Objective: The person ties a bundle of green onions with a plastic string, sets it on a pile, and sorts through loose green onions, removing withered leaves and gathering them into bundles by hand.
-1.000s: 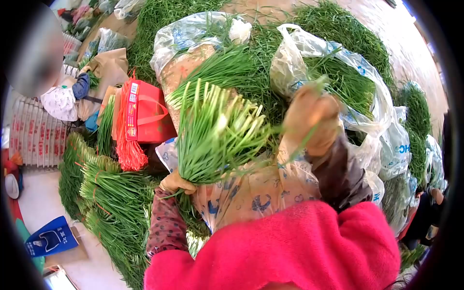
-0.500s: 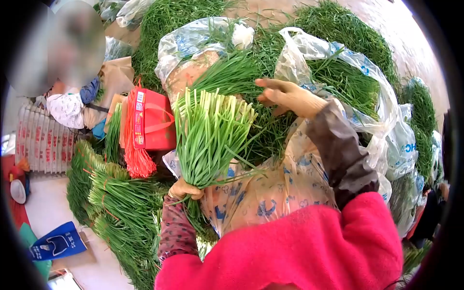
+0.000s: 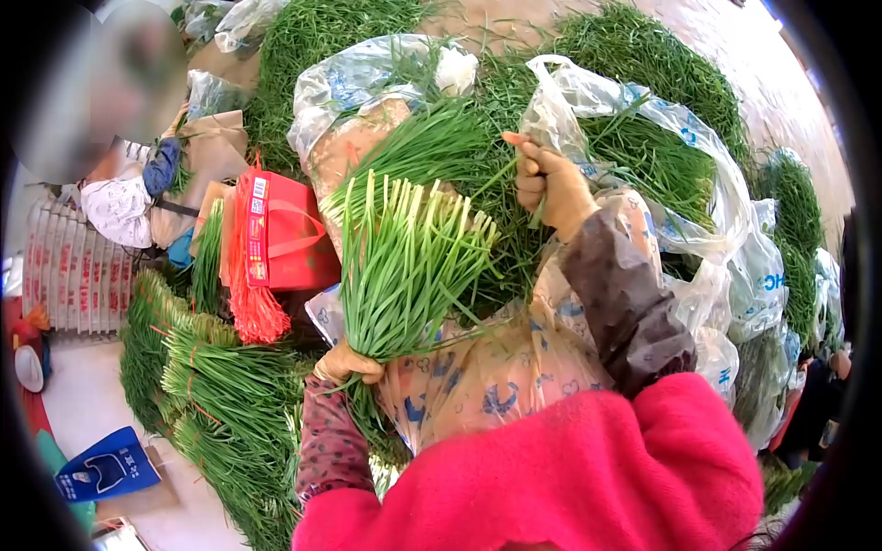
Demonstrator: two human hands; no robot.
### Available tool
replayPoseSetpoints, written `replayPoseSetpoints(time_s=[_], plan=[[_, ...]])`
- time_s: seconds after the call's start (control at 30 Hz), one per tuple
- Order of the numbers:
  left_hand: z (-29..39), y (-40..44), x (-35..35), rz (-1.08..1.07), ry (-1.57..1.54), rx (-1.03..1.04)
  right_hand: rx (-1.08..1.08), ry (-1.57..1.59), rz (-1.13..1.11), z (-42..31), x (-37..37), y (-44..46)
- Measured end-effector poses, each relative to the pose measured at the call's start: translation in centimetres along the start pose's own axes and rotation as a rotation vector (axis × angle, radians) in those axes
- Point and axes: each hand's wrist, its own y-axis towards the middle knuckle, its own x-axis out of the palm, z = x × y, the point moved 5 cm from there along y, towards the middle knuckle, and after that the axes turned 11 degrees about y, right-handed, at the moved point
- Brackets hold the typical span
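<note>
My left hand [image 3: 349, 364], in a tan glove, is closed round the lower, leafy part of a thick bunch of garlic chives [image 3: 413, 266]. The bunch fans upward, its pale cut ends at the top. To the right and farther off, my gloved right hand [image 3: 554, 188] has its fingers curled in, with the index finger partly stretched out. A thin chive stalk [image 3: 496, 178] runs to those fingers, and a bit of green shows below them. Loose chives [image 3: 432, 138] lie on a heap just beyond the bunch.
A red box [image 3: 299, 234] with red ties [image 3: 257, 308] stands left of the bunch. Tied chive bundles [image 3: 220, 376] are stacked at lower left. An open plastic bag [image 3: 726, 174] of chives is at right. A blurred person [image 3: 138, 92] is at upper left.
My right hand has gone from spread fingers to curled ones, with a thin stalk now at them. The left hand keeps its hold on the bunch; the view has shifted slightly.
</note>
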Motion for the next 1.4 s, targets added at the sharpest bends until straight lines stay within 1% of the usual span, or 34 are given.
replayPoseSetpoints(time_s=[0.03, 0.07, 0.1, 0.13, 0.17, 0.2, 0.23, 0.3, 0.33, 0.37, 0.4, 0.43, 0.5, 0.57, 0.63, 0.7, 0.73, 0.77, 0.83, 0.9, 0.93, 0.97, 1.0, 1.03, 1.07, 1.1, 1.17, 1.2, 1.23, 1.27, 1.3, 1.33, 1.37, 1.4], plan=[[-0.1, 0.0, -0.1, 0.018, -0.013, 0.002, -0.071, -0.099, 0.035, -1.2, 1.2, -1.1], [-0.1, 0.1, -0.1, 0.020, -0.013, 0.005, -0.099, -0.437, 0.055, -2.0, 2.3, -2.3], [0.0, 0.1, -0.1, 0.024, 0.025, 0.048, -0.098, -0.438, 0.053, -1.8, 3.1, -3.1], [0.1, 0.2, 0.0, 0.028, 0.064, 0.090, -0.185, -0.916, -0.093, -1.1, 4.9, -3.9], [0.0, 0.2, 0.1, 0.027, 0.064, 0.090, -0.273, -1.391, -0.246, -0.1, 6.9, -5.0], [0.1, 0.3, 0.1, 0.037, 0.068, 0.098, -0.134, -1.644, -0.227, 0.4, 9.0, -6.3], [0.4, 0.5, 0.1, 0.042, 0.074, 0.105, -0.075, -1.918, -0.201, 1.6, 9.3, -6.0], [0.8, 0.6, 0.5, 0.048, 0.089, 0.064, -0.056, -1.965, -0.221, 4.1, 7.9, -4.4], [0.9, 0.5, 0.7, 0.064, 0.093, 0.027, -0.124, -1.744, -0.229, 5.1, 6.5, -3.3], [0.9, 0.5, 0.6, 0.061, 0.097, 0.007, -0.181, -1.519, -0.236, 5.3, 6.9, -3.0], [1.0, 0.5, 0.5, 0.044, 0.123, 0.038, 0.152, -1.166, -0.192, 6.0, 5.8, -2.8], [0.7, 0.4, 0.3, 0.029, 0.145, 0.065, 0.342, -0.809, -0.203, 6.4, 6.0, -2.9], [0.3, 0.2, 0.0, -0.007, 0.113, 0.081, 0.265, -0.405, -0.160, 5.1, 6.7, -3.1], [0.0, 0.0, 0.1, -0.022, 0.034, 0.120, 0.185, 0.114, -0.340, 2.1, 7.4, -2.3], [-0.3, -0.4, 0.2, 0.011, -0.024, 0.109, -0.086, 0.240, -0.287, -1.6, 6.3, -0.8], [-0.1, -0.5, 0.0, 0.041, -0.072, 0.112, -0.222, -0.128, -0.199, -4.5, 4.5, -0.8], [-0.1, -0.4, 0.1, 0.038, -0.082, 0.113, -0.156, -0.472, -0.005, -4.9, 3.9, -1.6], [-0.1, -0.4, 0.2, 0.037, -0.094, 0.113, -0.055, -0.768, -0.006, -4.4, 4.1, -1.9], [-0.1, -0.1, 0.3, 0.065, -0.115, 0.128, 0.216, -1.438, 0.158, -3.1, 4.7, -3.9], [0.1, 0.2, 0.3, 0.050, -0.088, 0.139, 0.336, -1.397, 0.011, -0.2, 4.4, -4.3], [0.3, 0.4, 0.3, 0.030, -0.073, 0.141, 0.407, -1.350, -0.055, 1.1, 5.7, -5.0], [0.3, 0.5, 0.3, 0.028, -0.070, 0.131, 0.422, -1.406, -0.097, 2.5, 6.3, -5.0], [0.2, 0.5, 0.1, 0.058, -0.045, 0.129, 0.204, -1.670, -0.187, 4.6, 5.0, -3.3], [0.2, 0.5, -0.1, 0.087, -0.019, 0.127, 0.308, -1.717, -0.178, 5.3, 6.8, -4.0], [0.4, 0.5, 0.0, 0.132, -0.002, 0.112, 0.341, -1.776, -0.207, 6.6, 7.3, -3.9], [0.8, 0.5, 0.2, 0.127, 0.000, 0.106, 0.378, -1.836, -0.237, 8.0, 7.1, -3.6], [1.5, 0.7, 1.3, 0.119, 0.004, 0.103, 0.358, -1.488, -0.280, 9.7, 6.3, -2.2], [0.8, 0.5, 0.8, 0.144, -0.025, 0.091, 0.507, -1.114, -0.251, 10.1, 5.7, -2.1], [0.5, 0.3, 0.6, 0.150, -0.021, 0.128, 0.489, -0.784, -0.298, 9.3, 6.4, -2.5], [0.5, 0.3, 0.8, 0.136, -0.055, 0.109, 0.482, -0.481, -0.240, 8.0, 7.4, -2.6], [0.6, 0.3, 0.9, 0.123, -0.087, 0.094, 0.325, -0.293, -0.096, 6.3, 8.3, -2.4], [0.5, 0.3, 0.8, 0.087, -0.093, 0.121, 0.245, -0.199, -0.053, 4.4, 9.3, -2.1], [0.4, 0.3, 0.8, 0.087, -0.095, 0.120, 0.158, -0.080, -0.095, 3.2, 9.7, -1.0], [0.4, 0.4, 0.6, 0.096, -0.088, 0.133, 0.054, -0.077, -0.092, 2.0, 9.5, -0.6]])
